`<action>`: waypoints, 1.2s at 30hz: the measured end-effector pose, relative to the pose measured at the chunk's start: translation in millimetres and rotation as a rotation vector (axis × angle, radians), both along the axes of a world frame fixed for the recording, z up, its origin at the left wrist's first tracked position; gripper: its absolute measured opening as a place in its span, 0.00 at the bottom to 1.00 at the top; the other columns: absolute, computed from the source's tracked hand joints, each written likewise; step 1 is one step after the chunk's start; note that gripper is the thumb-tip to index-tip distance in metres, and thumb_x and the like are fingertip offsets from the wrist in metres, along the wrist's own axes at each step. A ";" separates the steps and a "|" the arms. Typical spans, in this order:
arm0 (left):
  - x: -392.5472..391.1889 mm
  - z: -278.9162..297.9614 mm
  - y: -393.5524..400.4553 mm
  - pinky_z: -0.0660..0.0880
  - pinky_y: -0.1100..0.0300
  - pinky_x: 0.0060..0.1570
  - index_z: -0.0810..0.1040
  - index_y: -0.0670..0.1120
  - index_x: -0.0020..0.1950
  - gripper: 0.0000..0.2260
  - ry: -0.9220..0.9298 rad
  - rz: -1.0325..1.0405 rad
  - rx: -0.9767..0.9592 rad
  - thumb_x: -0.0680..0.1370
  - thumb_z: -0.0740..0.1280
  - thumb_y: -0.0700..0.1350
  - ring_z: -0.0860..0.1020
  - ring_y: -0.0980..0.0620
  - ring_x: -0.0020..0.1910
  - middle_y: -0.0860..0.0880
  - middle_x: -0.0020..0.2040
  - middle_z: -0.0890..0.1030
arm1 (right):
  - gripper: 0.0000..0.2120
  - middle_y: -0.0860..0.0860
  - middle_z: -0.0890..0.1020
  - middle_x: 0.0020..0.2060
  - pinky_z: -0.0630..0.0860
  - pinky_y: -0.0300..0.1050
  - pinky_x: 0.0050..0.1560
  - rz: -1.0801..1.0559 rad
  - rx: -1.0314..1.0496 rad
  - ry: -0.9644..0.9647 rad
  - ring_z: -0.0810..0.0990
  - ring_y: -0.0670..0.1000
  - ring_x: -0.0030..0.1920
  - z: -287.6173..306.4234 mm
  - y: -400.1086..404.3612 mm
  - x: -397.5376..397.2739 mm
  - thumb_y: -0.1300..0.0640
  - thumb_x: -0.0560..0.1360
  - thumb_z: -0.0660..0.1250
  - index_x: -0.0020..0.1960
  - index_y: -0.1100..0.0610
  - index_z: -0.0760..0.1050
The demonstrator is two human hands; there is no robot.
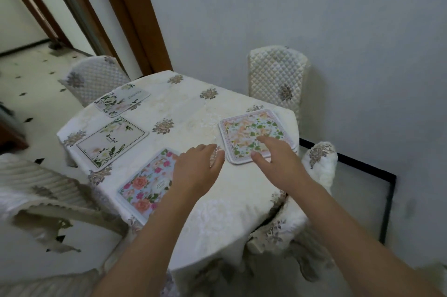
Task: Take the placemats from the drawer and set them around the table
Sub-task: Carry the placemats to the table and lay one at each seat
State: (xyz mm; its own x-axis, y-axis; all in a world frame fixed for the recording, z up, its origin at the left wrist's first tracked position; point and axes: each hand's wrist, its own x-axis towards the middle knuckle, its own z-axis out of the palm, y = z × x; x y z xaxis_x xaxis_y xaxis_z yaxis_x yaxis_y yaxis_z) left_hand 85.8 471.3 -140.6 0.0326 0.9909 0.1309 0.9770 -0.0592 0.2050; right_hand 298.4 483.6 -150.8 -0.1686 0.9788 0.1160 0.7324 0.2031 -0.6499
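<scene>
A person's two bare arms reach forward over a tabletop draped in a cream cloth with floral motifs. The right hand has its fingers spread and straight; its grip is open and holds nothing, with the fingertips over the near edge of a green and orange floral mat. The left hand is also open in its grip, fingers relaxed and slightly bent, holding nothing. It sits between that mat and a pink and blue flowered mat, covering the latter's far corner. Further left lie a white mat with script lettering and leaf corners, and beyond it a pale mat near the far edge. Quilted chairs stand around the tabletop, against a plain pale wall.
</scene>
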 end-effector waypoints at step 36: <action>107.4 -23.1 115.0 0.61 0.49 0.70 0.62 0.52 0.77 0.27 0.062 0.076 -0.054 0.81 0.49 0.63 0.63 0.46 0.74 0.47 0.77 0.63 | 0.29 0.50 0.62 0.76 0.54 0.47 0.74 0.145 0.013 -0.131 0.57 0.51 0.75 -15.7 137.5 90.2 0.42 0.80 0.59 0.77 0.54 0.59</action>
State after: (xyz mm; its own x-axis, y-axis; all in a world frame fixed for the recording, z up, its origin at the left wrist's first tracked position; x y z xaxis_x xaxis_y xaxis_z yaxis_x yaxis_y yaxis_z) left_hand 193.1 586.3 -163.6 -0.0366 0.9964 0.0771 0.9892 0.0252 0.1446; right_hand 388.6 621.1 -166.5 -0.3223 0.9418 0.0960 0.7728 0.3203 -0.5479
